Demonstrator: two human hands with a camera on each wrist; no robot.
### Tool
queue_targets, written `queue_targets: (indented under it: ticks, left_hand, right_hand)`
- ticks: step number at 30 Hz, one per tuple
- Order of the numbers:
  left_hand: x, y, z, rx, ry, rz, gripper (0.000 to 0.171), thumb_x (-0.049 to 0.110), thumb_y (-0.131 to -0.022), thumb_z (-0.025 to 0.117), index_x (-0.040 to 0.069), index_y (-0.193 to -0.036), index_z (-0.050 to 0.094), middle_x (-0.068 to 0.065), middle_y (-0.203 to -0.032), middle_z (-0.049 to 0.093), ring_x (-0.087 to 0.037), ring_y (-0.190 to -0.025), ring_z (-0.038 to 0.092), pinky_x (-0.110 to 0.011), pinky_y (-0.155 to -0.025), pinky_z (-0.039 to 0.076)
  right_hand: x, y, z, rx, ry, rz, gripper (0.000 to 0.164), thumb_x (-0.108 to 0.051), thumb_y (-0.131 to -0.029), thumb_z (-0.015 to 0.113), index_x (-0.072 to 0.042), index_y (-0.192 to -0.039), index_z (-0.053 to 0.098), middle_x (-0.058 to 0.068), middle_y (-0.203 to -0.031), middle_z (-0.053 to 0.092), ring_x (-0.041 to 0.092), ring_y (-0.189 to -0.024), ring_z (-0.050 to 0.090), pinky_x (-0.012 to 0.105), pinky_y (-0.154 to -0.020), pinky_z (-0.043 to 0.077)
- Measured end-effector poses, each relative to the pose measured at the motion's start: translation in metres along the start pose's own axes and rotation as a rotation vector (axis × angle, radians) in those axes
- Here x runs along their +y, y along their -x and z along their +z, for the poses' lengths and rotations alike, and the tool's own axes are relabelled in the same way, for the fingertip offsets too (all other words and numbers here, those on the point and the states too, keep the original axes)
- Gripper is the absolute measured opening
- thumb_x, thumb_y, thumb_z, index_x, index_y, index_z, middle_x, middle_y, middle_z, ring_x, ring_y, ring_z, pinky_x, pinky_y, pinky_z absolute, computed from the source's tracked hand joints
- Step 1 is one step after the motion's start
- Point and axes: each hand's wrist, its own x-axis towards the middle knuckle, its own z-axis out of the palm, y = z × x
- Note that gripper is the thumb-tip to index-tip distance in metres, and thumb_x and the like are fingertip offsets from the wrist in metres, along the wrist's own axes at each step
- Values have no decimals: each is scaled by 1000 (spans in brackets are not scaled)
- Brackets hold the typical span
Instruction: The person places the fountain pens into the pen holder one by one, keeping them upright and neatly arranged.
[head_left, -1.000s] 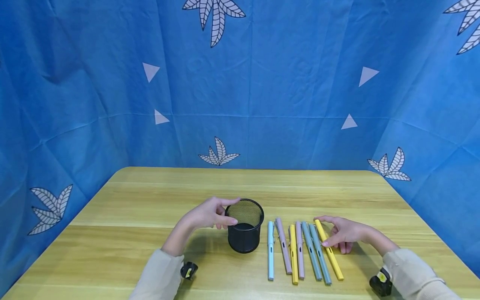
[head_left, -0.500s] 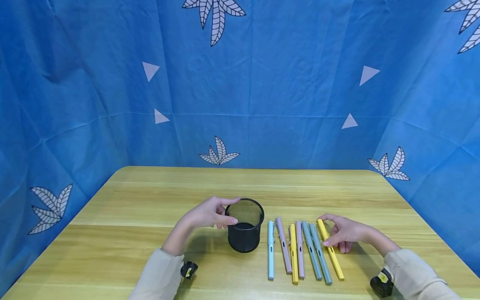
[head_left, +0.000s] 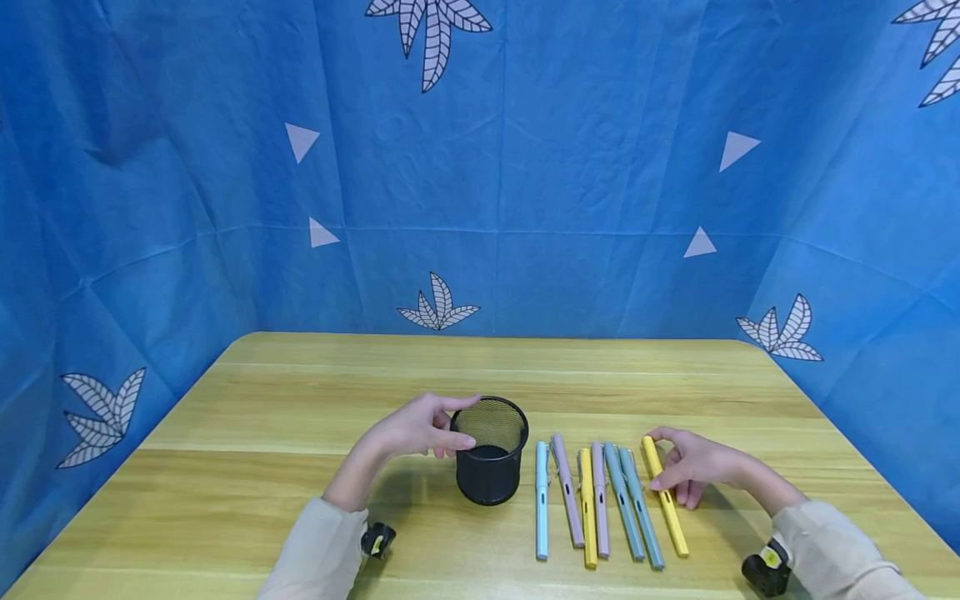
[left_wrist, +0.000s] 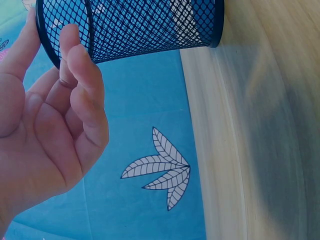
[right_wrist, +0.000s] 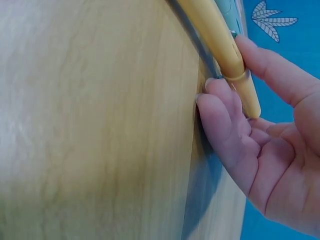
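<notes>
My left hand [head_left: 420, 427] holds the rim of a black mesh pen holder [head_left: 487, 479], thumb and index finger at its edge. The holder stands upright on the table, and no pen shows inside. In the left wrist view its mesh wall [left_wrist: 135, 25] runs past the curled fingers [left_wrist: 90, 95]. On the right, my right hand [head_left: 697, 467] pinches the upper part of a yellow pen [head_left: 675, 529] between thumb and fingers. The right wrist view shows this pen [right_wrist: 212, 30] with its capped end beside the palm, a blue-green pen [right_wrist: 230, 15] behind it.
Between the hands, several pens lie roughly side by side: a light blue one [head_left: 542, 508], two purple ones, another yellow pen [head_left: 588, 517] and two blue-green ones [head_left: 641, 512]. A blue leaf-print curtain [head_left: 495, 167] hangs around the wooden table [head_left: 300, 392].
My right hand has shifted the yellow pen slightly to the right, widening the gap to the blue-green pens. The left hand and the pen holder have stayed in place.
</notes>
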Motion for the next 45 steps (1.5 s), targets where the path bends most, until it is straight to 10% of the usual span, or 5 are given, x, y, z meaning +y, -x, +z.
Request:
queue_targets:
  ticks: [13,25,40,45]
  left_hand:
    - [0,0,1,-2,10,-5,61,18,-82,66,9,-136,39,-13,-56,56,-38,-55,52,-22,-42,29]
    - [-2,-1,0,-9,21,-8,60,18,-82,66,11,-136,39,-15,-57,56,-36,-54,52,-23,-43,30]
    - [0,0,-1,2,24,-20,60,19,-82,67,12,-136,41,-6,-53,52,-16,-46,49,-23,-43,30]
    - [1,2,-1,3,23,-36,59,21,-82,67,14,-135,41,-6,-53,48,-32,-52,53,-24,-43,31]
  right_hand:
    - [-2,-1,2,126,-16,-10,80,-1,-74,69,14,-129,14,15,-86,48,21,-52,57,37,-52,51]
    - [-10,-1,0,142,-76,-123,90,-5,-77,69,4,-138,4,9,-72,46,20,-52,54,42,-55,51]
    - [-30,-1,4,241,-138,-256,72,-4,-80,66,2,-134,18,18,-87,48,23,-63,59,45,-57,50]
    - [-38,-1,8,256,-118,-292,63,-5,-81,65,5,-130,27,18,-90,50,22,-69,60,42,-57,50]
